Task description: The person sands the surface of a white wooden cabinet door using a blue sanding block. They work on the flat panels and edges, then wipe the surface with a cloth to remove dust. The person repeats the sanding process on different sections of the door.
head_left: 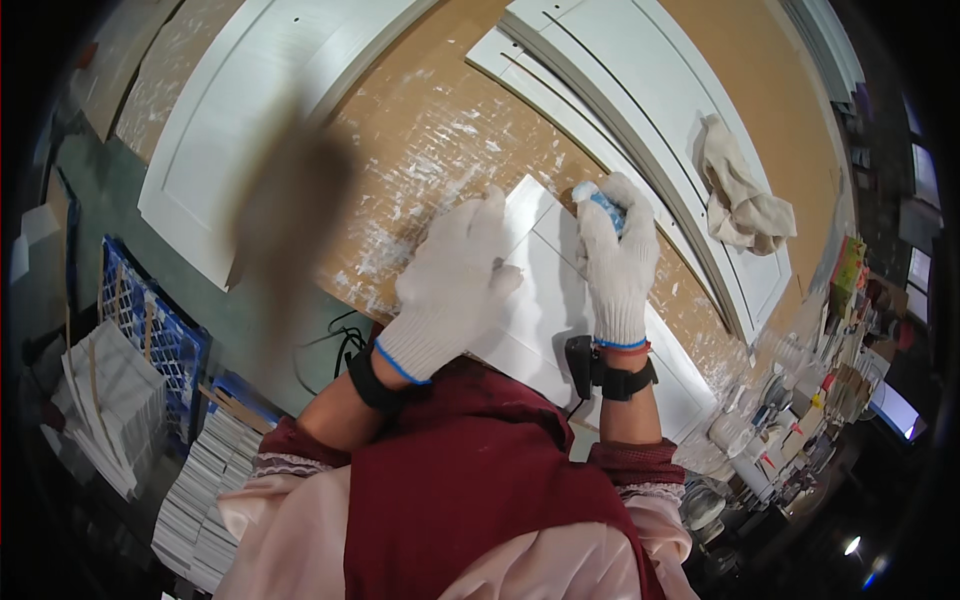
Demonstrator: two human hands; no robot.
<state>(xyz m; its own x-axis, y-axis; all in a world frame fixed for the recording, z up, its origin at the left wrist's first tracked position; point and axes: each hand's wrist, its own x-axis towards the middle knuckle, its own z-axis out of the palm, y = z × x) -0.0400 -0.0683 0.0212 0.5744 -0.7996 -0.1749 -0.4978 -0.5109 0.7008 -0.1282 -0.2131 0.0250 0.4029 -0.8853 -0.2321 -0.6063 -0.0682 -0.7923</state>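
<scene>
My left hand [452,268], in a white knit glove, rests on the near white panel [535,320] and its left edge, fingers stretched out and holding nothing. The panel lies on the work table in front of me, with a thin line across its far part. My right hand [620,268], gloved the same way, is closed around a small blue-and-white object [606,212] over the panel's right side. The fingers cover much of that object, so its exact kind cannot be made out.
Further right, a beige rag [738,190] lies on stacked white panels [640,70]. Another white panel [230,130] stands out at the far left. White paint marks the brown tabletop [430,130]. Jars and tools [770,430] crowd the right; a blue crate [150,330] is at left.
</scene>
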